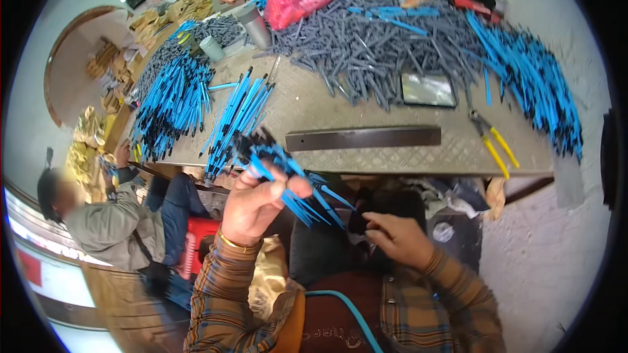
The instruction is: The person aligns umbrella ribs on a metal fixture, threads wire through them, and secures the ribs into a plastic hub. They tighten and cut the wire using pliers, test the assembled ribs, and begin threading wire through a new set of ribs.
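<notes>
Over the table's near edge, my left hand (256, 204) is closed round a loose bundle of thin blue sticks with black ends (302, 208). The sticks fan out from my fingers toward the lower right, and their black ends are blurred at the top. My right hand (400, 240) is lower and to the right, close to the bundle's far tips. Its fingers are curled together; whatever they hold, if anything, is too small to make out. A flat pile of similar blue sticks (239, 114) lies on the table just beyond my left hand.
A dark metal bar (364, 138), yellow-handled pliers (494, 144) and a phone (428, 89) lie on the table (307, 101). Grey tubes (366, 46) are heaped behind them. Blue sticks are piled at left (173, 101) and right (533, 75). Two people sit nearby, left and far side.
</notes>
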`<action>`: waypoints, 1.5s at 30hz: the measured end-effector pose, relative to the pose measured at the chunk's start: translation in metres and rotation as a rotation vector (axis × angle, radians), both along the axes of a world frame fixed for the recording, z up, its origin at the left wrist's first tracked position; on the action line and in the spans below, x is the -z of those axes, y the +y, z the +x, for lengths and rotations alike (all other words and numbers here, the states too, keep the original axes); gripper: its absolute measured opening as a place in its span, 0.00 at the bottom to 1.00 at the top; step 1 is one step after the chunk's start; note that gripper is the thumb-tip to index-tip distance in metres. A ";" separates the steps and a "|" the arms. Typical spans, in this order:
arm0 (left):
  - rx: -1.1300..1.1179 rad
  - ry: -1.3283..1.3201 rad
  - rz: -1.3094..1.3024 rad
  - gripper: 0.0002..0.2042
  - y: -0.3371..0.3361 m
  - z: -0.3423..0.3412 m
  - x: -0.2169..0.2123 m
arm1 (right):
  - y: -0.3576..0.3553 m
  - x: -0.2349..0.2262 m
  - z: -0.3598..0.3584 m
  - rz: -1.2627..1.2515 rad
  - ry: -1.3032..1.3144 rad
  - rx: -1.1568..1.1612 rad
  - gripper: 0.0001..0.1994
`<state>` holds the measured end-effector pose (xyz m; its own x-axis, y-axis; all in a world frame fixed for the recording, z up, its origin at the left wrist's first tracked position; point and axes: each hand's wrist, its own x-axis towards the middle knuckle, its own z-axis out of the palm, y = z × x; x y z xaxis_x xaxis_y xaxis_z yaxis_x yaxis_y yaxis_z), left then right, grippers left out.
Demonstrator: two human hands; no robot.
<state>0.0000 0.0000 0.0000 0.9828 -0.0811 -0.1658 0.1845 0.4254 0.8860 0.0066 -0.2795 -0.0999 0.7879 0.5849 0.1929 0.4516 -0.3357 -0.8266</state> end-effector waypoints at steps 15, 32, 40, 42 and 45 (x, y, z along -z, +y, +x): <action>0.825 0.112 -0.333 0.27 0.046 -0.024 0.032 | 0.036 -0.058 0.025 0.256 -0.436 -0.384 0.38; 0.789 0.821 -0.736 0.26 0.043 -0.049 0.041 | 0.056 -0.012 0.024 0.267 -0.214 -0.535 0.48; 0.753 1.152 -0.935 0.26 0.027 -0.062 0.044 | 0.049 0.012 0.027 0.046 0.041 -0.661 0.48; 0.746 1.234 -0.984 0.26 0.021 -0.069 0.043 | 0.049 0.019 0.018 0.078 -0.025 -0.623 0.48; 0.691 1.178 -1.033 0.26 0.014 -0.075 0.040 | 0.054 0.026 0.016 0.297 -0.069 -0.725 0.49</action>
<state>-0.0748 0.0145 -0.0399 0.1163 -0.9369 -0.3297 0.8686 0.2569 -0.4237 0.0222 -0.2258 -0.1262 0.2095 0.8649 0.4561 0.5274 0.2928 -0.7975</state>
